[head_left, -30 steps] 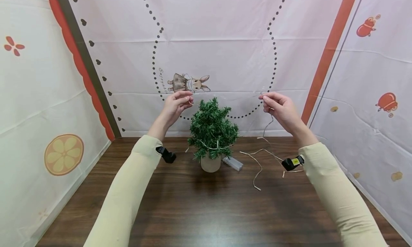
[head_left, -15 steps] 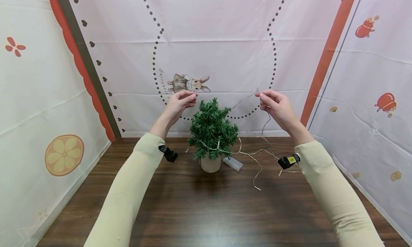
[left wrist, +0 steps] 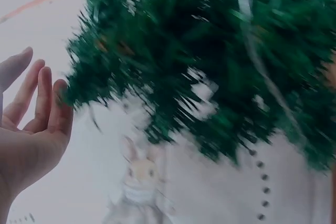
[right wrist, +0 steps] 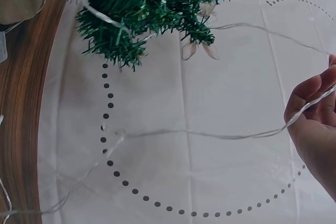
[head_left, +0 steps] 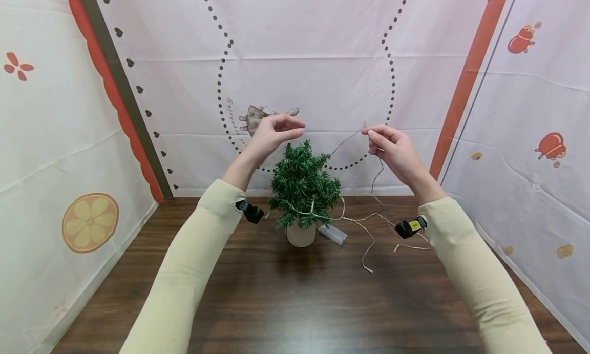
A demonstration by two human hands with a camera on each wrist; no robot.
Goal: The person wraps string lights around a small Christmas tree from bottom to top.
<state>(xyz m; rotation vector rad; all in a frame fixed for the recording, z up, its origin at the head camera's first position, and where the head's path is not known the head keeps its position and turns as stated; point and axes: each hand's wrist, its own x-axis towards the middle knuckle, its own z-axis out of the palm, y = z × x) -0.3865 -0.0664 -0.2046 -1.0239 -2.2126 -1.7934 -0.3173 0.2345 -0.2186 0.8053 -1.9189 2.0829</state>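
A small artificial Christmas tree (head_left: 304, 182) stands upright in a pale pot (head_left: 301, 236), with a pale strand of string lights (head_left: 301, 212) looped round its lower branches. My right hand (head_left: 395, 151) is raised to the right of the tree and pinches the string's wire (right wrist: 252, 136) between thumb and fingers. One stretch of that wire runs back to the tree, another hangs down toward the table. Just above the treetop, my left hand (head_left: 275, 136) holds nothing, its fingers extended; in the left wrist view these fingers (left wrist: 62, 111) are spread beside the branches.
A clear battery box (head_left: 333, 234) lies on the dark wooden table (head_left: 295, 303) right of the pot. Loose light wire (head_left: 371, 244) trails across the tabletop on the right. A printed cloth (head_left: 313, 31) hangs behind and along both sides.
My left hand has let go of the wire, moved right to above the treetop and straightened its fingers. My right hand has shifted slightly left, still pinching the wire.
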